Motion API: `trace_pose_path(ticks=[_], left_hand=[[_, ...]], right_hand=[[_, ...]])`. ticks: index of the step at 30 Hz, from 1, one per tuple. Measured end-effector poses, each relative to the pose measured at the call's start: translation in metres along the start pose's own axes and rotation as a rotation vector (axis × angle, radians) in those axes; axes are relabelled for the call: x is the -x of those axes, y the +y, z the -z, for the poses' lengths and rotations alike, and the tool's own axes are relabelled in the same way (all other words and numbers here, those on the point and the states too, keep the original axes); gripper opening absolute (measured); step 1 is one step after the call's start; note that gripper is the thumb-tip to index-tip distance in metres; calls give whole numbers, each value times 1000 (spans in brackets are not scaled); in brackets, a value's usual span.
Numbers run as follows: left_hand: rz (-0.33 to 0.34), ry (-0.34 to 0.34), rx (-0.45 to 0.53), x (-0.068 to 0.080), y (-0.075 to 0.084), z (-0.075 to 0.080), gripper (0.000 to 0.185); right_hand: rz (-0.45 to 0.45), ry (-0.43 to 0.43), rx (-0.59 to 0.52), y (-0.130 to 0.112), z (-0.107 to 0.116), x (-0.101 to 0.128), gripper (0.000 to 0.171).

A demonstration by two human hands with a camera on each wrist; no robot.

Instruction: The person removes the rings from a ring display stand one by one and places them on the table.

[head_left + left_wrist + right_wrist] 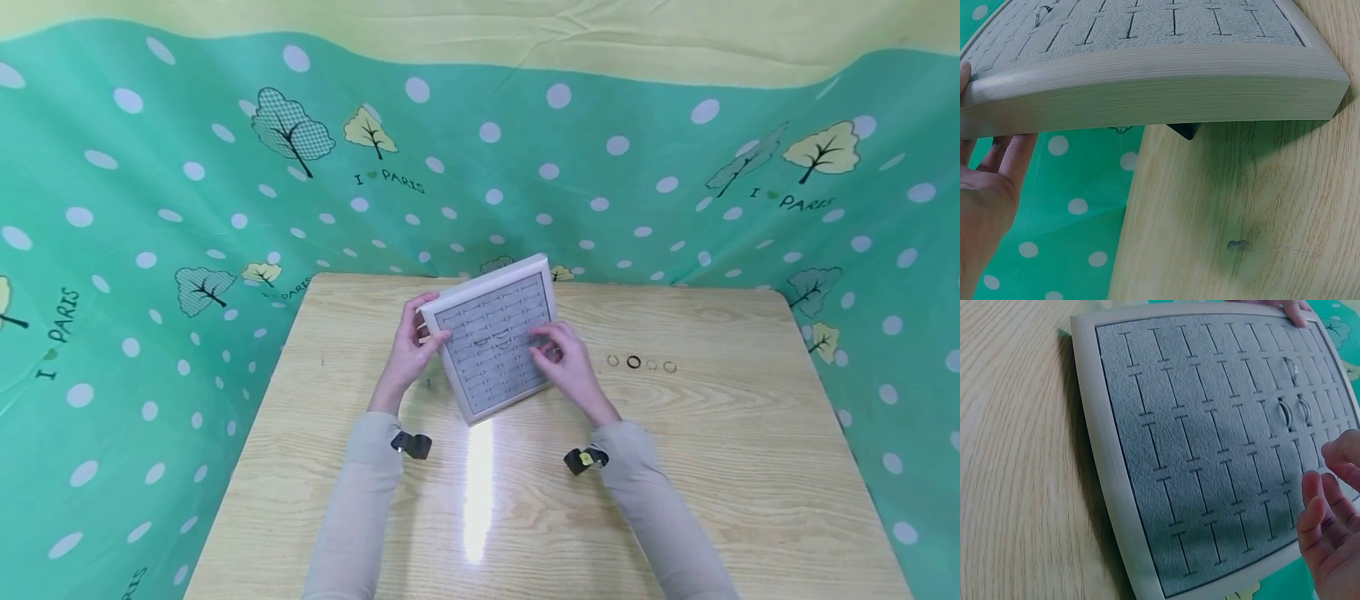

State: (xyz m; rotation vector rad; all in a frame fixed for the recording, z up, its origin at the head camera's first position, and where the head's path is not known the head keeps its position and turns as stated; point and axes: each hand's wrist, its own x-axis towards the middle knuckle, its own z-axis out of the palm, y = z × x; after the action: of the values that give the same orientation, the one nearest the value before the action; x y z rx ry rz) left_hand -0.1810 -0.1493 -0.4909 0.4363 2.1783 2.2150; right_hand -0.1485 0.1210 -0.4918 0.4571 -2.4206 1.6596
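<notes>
A square ring display tray [459, 385] with a pale frame and grey slotted padding is held tilted over the table. My left hand [408, 354] grips its left edge, thumb on the front and fingers behind. Three rings sit in the slots; one silver ring [1285, 414] shows in the right wrist view beside another ring [1305, 410], with a third ring [1291, 372] a row over. Close over the tray's right side, my right hand [566, 362] has its fingers bent loosely, thumb and fingertips apart, no ring visible between them.
Several loose rings lie in a row on the wooden table [720, 433] right of the tray, among them a black ring [633, 362]. A small dark mark [1237, 245] shows on the wood. Green polka-dot cloth [480, 167] hangs behind and at both sides.
</notes>
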Motion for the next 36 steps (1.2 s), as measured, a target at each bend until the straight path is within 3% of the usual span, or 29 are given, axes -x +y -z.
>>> trace_pose_path(ticks=[4, 17, 23, 30, 36], left_hand=[[-3, -1, 10, 0, 0, 0, 57], [10, -12, 13, 0, 1, 1, 59], [16, -26, 10, 2, 17, -1, 57], [11, -28, -1, 4, 26, -3, 56], [12, -35, 1, 3, 27, -4, 56]], right_hand=[[-23, -10, 15, 18, -9, -3, 28], [50, -28, 42, 11, -23, -12, 27], [54, -24, 38, 8, -27, -16, 27], [64, 20, 34, 9, -36, -17, 23], [43, 62, 116, 9, -43, -17, 21]])
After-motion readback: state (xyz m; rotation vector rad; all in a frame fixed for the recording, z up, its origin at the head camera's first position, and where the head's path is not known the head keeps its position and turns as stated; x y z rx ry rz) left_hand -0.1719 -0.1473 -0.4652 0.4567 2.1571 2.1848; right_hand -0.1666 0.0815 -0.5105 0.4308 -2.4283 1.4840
